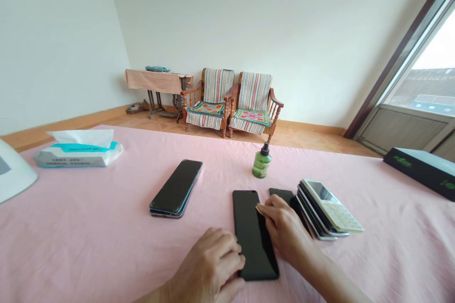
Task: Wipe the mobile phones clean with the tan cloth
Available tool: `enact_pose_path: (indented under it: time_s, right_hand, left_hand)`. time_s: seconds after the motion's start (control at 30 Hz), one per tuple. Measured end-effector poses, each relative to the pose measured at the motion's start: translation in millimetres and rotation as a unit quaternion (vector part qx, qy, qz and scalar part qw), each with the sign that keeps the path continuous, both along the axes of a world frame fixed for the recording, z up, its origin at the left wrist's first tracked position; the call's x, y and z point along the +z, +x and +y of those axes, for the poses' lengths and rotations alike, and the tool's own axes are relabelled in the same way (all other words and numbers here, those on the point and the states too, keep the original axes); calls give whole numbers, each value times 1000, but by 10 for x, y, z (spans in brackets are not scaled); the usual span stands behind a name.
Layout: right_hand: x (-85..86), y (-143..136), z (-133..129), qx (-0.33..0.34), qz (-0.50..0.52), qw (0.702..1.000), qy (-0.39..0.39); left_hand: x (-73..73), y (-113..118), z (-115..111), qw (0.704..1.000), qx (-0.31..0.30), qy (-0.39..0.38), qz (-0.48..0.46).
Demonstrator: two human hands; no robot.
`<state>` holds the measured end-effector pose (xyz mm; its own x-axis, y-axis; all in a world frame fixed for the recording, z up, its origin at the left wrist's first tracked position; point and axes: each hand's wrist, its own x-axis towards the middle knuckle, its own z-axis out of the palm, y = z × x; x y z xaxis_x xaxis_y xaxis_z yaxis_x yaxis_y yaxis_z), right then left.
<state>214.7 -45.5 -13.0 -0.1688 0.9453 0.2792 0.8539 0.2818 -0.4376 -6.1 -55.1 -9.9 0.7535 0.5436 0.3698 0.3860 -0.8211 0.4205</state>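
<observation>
A large black smartphone (250, 227) lies flat, screen up, on the pink cloth in front of me. My left hand (213, 262) is closed, its curled fingers against the phone's lower left edge. On the opposite side, my right hand (284, 227) grips the upper right edge, with fingertips over the border of the screen. Just beyond that hand, another dark phone (281, 194) shows only in part. Beside it rises a stack of several phones, with a white keypad phone (332, 203) on top. To the left, a black phone (177, 187) rests on another one.
A green spray bottle (261, 163) stands behind the phones. At the left are a tissue pack (76, 151) and a white rounded object (14, 173), cut off by the frame. A black box (423, 170) sits at the right edge of the pink cloth (106, 246).
</observation>
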Motion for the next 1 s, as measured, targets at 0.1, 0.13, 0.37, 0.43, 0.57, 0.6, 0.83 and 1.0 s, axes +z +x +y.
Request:
enact_pose_path:
  time_s: [0.1, 0.13, 0.37, 0.43, 0.57, 0.6, 0.83, 1.0]
  right_hand:
    - [26, 3, 21, 9, -4, 1000, -4]
    - [49, -1, 5, 12, -7, 1000, -12]
    - [236, -20, -224, 55, 27, 991, -115]
    - [240, -28, -253, 62, 41, 988, -135]
    - [169, -68, -220, 84, 69, 987, -115]
    - [144, -82, -202, 83, 77, 989, -97]
    - [32, -122, -206, 86, 93, 991, -38]
    - [24, -100, -186, 86, 79, 992, -39]
  left_hand:
    - [9, 2, -17, 1000, 13, -6, -1]
    - [14, 6, -29, 1000, 22, -12, 3]
    - [39, 25, -70, 998, 39, -29, 37]
    - [35, 19, -59, 999, 32, -18, 40]
    - [21, 7, -8, 999, 30, -10, 27]
    - [16, 4, 7, 999, 33, -14, 20]
    - [-67, -14, 34, 999, 34, -24, -17]
    - [-102, -9, -8, 999, 22, 7, -31]
